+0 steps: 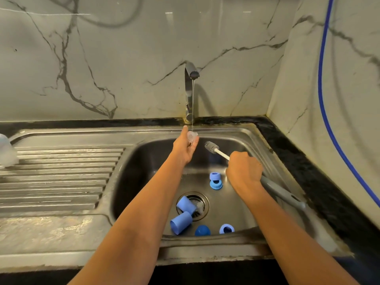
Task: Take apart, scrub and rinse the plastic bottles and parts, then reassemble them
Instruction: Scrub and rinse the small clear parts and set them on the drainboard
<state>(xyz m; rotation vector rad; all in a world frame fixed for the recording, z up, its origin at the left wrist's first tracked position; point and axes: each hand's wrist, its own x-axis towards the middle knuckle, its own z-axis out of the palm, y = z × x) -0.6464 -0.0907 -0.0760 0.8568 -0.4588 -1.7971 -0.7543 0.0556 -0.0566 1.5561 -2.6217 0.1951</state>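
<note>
My left hand (185, 147) holds a small clear plastic part (192, 136) under the water running from the tap (190, 93). To its right, my right hand (243, 171) grips a bottle brush (211, 147) by its white stem, bristle head pointing up-left toward the clear part. In the steel sink (144, 161) lie blue parts: two rings (215, 181) stacked near the middle, two cylindrical caps (183, 214) by the drain, a round dome (202, 231) and another ring (226, 228) at the front.
A ribbed draining board (57, 177) lies left of the basin, with a pale bottle (7, 151) at its far left edge. A blue hose (324, 89) runs down the right wall. A black counter edge (308, 167) borders the sink's right side.
</note>
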